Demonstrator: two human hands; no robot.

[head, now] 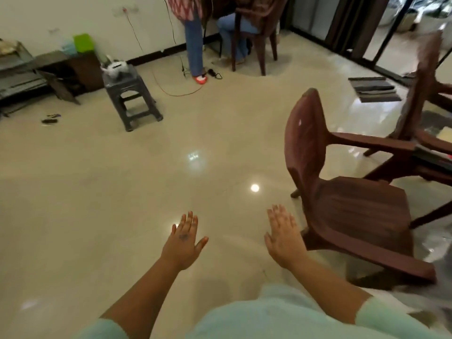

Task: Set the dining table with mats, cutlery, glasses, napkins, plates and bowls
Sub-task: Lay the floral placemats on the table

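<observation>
Even, moderately bright indoor light. Daylight enters through the glass doors with dark frames [381, 28] at upper right, washing out that corner. The glossy cream tiled floor [102, 192] carries 3 glare spots: a round lamp reflection, a squarish window-like reflection and a smaller glint beside the left hand [182, 243]. Soft shadows sit under the dark brown plastic chair [342, 204] and the grey plastic stool [132, 99]. Wide-angle bending at the edges; both hands and the right margin show motion blur.
</observation>
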